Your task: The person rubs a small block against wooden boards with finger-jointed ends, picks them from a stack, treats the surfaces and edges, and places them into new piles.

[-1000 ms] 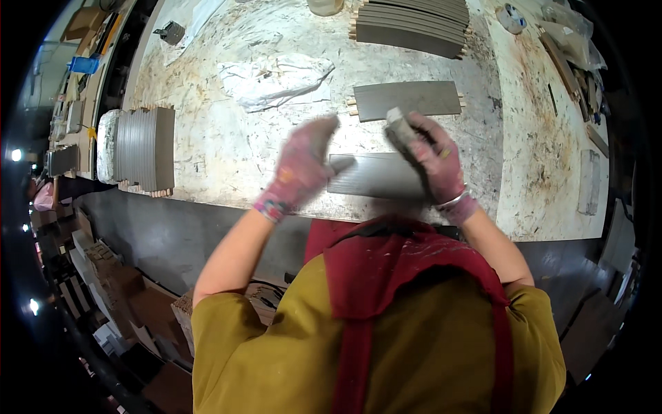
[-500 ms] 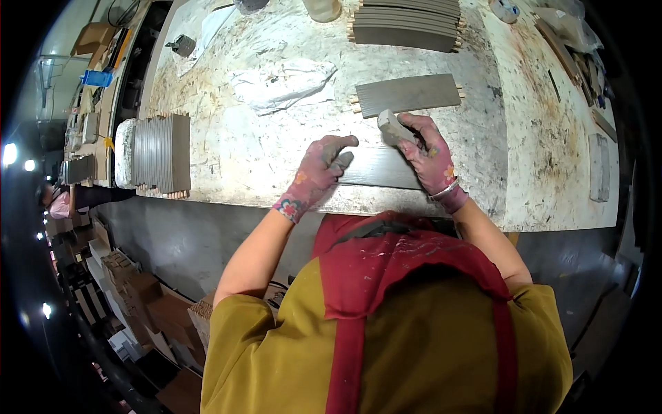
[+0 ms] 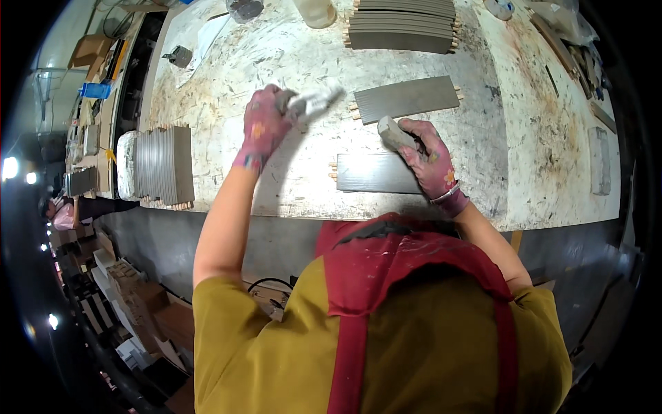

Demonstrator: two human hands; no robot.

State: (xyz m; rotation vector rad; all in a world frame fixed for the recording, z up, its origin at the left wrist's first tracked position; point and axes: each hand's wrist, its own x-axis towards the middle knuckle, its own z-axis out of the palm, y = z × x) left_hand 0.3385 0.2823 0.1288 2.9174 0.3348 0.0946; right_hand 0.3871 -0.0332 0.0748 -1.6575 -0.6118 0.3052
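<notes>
Gloved in pink, my left hand (image 3: 267, 121) is closed on a white cloth (image 3: 316, 103), lifted and smeared by motion above the table. My right hand (image 3: 431, 155) grips a pale grey block (image 3: 395, 132) between thumb and fingers. Under that hand, near the front edge, lies a grey-painted panel (image 3: 378, 174) with wooden dowels sticking out of its left end; its right end is hidden by my hand. Just beyond it rests a second grey panel (image 3: 407, 99), slightly tilted, with dowels at both ends.
A stack of grey panels (image 3: 403, 38) stands at the far side, another row of panels (image 3: 163, 165) at the left edge. A cloudy container (image 3: 316, 12) and a small metal tin (image 3: 179, 56) sit farther back. Wood strips (image 3: 552, 48) lie at right. Another person (image 3: 65, 214) is at far left.
My left hand has moved up and left from the near panel and picked up the white cloth from the table. My right hand with the grey block has hardly moved.
</notes>
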